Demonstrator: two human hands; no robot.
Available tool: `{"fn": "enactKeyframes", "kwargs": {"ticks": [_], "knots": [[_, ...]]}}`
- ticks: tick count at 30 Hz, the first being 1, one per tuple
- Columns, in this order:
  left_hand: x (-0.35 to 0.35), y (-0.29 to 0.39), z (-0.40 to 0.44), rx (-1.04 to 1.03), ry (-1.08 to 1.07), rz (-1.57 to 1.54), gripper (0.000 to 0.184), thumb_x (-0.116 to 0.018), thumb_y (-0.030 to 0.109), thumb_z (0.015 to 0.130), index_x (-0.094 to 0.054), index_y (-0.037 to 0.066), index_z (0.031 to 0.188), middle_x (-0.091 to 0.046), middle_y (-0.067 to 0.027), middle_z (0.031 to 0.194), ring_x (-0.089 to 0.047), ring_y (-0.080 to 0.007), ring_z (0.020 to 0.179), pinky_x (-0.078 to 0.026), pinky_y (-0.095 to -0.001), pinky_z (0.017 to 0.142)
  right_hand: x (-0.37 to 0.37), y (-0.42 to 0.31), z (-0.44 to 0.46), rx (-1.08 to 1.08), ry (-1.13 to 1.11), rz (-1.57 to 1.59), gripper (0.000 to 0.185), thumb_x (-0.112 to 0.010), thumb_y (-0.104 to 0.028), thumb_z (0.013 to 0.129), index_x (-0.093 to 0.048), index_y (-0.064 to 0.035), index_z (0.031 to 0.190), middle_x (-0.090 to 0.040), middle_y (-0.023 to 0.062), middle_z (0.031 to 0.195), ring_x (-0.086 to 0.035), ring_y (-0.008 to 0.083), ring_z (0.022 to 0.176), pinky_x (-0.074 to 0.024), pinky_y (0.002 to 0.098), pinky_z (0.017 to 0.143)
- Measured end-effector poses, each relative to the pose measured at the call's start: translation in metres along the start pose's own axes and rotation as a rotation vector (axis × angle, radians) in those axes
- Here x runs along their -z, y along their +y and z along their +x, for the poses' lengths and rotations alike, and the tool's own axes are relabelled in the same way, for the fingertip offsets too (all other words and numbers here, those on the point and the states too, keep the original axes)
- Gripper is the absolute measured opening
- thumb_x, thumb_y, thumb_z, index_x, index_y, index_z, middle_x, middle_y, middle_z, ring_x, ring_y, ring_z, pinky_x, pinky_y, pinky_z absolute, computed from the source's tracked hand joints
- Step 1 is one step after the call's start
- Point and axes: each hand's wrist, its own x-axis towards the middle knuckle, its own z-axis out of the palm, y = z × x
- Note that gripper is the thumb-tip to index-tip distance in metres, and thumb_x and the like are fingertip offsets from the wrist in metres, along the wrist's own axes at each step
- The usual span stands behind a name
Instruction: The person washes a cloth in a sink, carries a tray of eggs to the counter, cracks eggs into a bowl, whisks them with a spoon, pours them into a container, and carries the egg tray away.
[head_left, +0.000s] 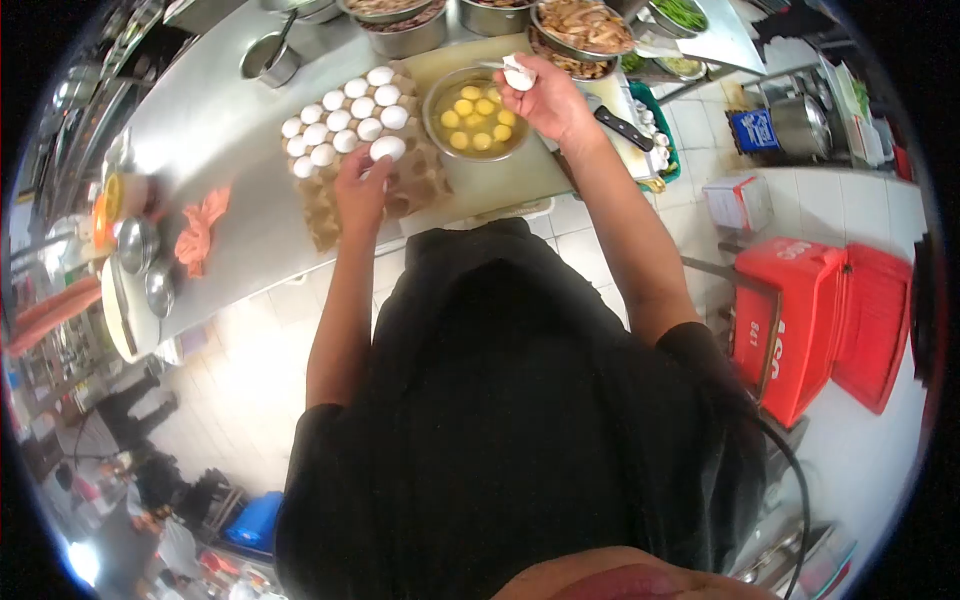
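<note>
A white egg is between the fingertips of my left hand, just above the cardboard egg tray. Several rows of white eggs fill the far part of that tray; its near cups hold none. My right hand is closed around a broken white eggshell at the upper right rim of a metal bowl. Inside the bowl, several yellow yolks lie in clear egg white. The bowl stands on a pale cutting board.
A black-handled knife lies right of the bowl. Beyond it, a green basket contains white eggshells. Food-filled metal pans line the back. An orange cloth and a metal pot are on the left; a red cooler stands right.
</note>
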Motion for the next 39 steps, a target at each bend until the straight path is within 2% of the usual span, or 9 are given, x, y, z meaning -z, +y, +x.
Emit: {"fn": "enactKeyframes", "kwargs": {"ticks": [6, 12, 14, 16, 18, 20, 22, 30, 39], "knots": [[-0.013, 0.025, -0.009, 0.094, -0.073, -0.124, 0.035, -0.069, 0.009, 0.085, -0.062, 0.004, 0.119, -0.063, -0.0027, 0.088, -0.057, -0.0092, 0.070, -0.046, -0.0234, 0.059, 0.018, -0.102, -0.085, 0.713, 0.054, -0.076, 0.030, -0.060, -0.020, 0.091, -0.054, -0.0003, 0.113, -0.064, 0.0145, 0.101, -0.065, 0.0250, 0.089, -0.0544, 0.0344, 0.079], [-0.031, 0.044, -0.016, 0.112, -0.109, -0.102, 0.037, -0.069, 0.006, 0.086, -0.059, 0.002, 0.121, -0.062, -0.0031, 0.091, -0.058, -0.0086, 0.073, -0.046, -0.0226, 0.061, 0.064, -0.181, -0.136, 1.415, 0.664, -0.274, 0.031, -0.051, -0.001, 0.089, -0.051, -0.0026, 0.120, -0.060, 0.0077, 0.095, -0.060, 0.0149, 0.077, -0.0529, 0.0287, 0.070], [-0.038, 0.057, -0.019, 0.130, -0.145, -0.032, 0.037, -0.068, 0.006, 0.086, -0.058, 0.001, 0.121, -0.062, -0.0030, 0.091, -0.058, -0.0085, 0.074, -0.046, -0.0226, 0.062, 0.100, -0.182, -0.121, 1.424, 1.030, -0.555, 0.026, -0.054, -0.007, 0.090, -0.056, -0.0021, 0.116, -0.062, 0.0072, 0.095, -0.060, 0.0141, 0.074, -0.0515, 0.0267, 0.062], [-0.044, 0.057, -0.020, 0.108, -0.204, -0.099, 0.037, -0.068, 0.006, 0.086, -0.058, 0.002, 0.122, -0.062, -0.0028, 0.091, -0.057, -0.0086, 0.072, -0.046, -0.0222, 0.061, 0.236, -0.175, -0.071, 1.128, 0.965, -0.730, 0.058, -0.074, -0.020, 0.082, -0.048, 0.0030, 0.129, -0.063, 0.0173, 0.112, -0.062, 0.0222, 0.097, -0.0490, 0.0311, 0.085], [-0.050, 0.057, -0.016, 0.081, -0.247, -0.112, 0.037, -0.068, 0.007, 0.086, -0.058, 0.002, 0.122, -0.061, -0.0025, 0.090, -0.057, -0.0085, 0.071, -0.045, -0.0217, 0.059, 0.238, -0.138, -0.078, 0.798, 1.181, -0.913, 0.079, -0.074, -0.021, 0.081, -0.034, 0.0027, 0.146, -0.049, 0.0251, 0.137, -0.053, 0.0281, 0.122, -0.0468, 0.0338, 0.094], [-0.052, 0.054, -0.015, 0.065, -0.259, -0.070, 0.036, -0.068, 0.007, 0.086, -0.059, 0.003, 0.121, -0.061, -0.0022, 0.090, -0.057, -0.0082, 0.069, -0.045, -0.0212, 0.058, 0.239, -0.109, -0.081, 1.055, 1.263, -0.947, 0.040, -0.060, -0.015, 0.091, -0.052, 0.0059, 0.125, -0.063, 0.0153, 0.115, -0.063, 0.0245, 0.103, -0.0507, 0.0337, 0.091], [-0.056, 0.053, -0.018, 0.052, -0.243, -0.060, 0.035, -0.067, 0.008, 0.086, -0.060, 0.003, 0.120, -0.061, -0.0018, 0.089, -0.057, -0.0077, 0.068, -0.044, -0.0205, 0.056, 0.200, -0.079, -0.098, 1.033, 1.007, -0.659, 0.047, -0.062, -0.011, 0.089, -0.049, 0.0071, 0.130, -0.060, 0.0168, 0.125, -0.060, 0.0231, 0.111, -0.0473, 0.0331, 0.095], [-0.082, 0.027, -0.020, 0.064, -0.565, 0.015, 0.033, -0.070, 0.012, 0.086, -0.062, 0.006, 0.117, -0.062, 0.0002, 0.089, -0.058, -0.0104, 0.079, -0.048, -0.0254, 0.068, 0.014, 0.036, -0.132, 0.646, -0.120, -1.078, 0.052, -0.068, -0.013, 0.083, -0.054, -0.0101, 0.133, -0.061, 0.0117, 0.117, -0.060, 0.0268, 0.105, -0.0480, 0.0383, 0.090], [-0.094, 0.039, -0.031, 0.208, -0.695, -0.037, 0.036, -0.068, 0.022, 0.089, -0.060, 0.005, 0.119, -0.065, -0.0067, 0.100, -0.059, -0.0120, 0.079, -0.049, -0.0259, 0.063, 0.056, 0.059, -0.116, 0.535, 0.046, -0.522, 0.039, -0.064, -0.005, 0.082, -0.052, -0.0085, 0.119, -0.059, 0.0046, 0.097, -0.060, 0.0185, 0.090, -0.0490, 0.0292, 0.080]]}}
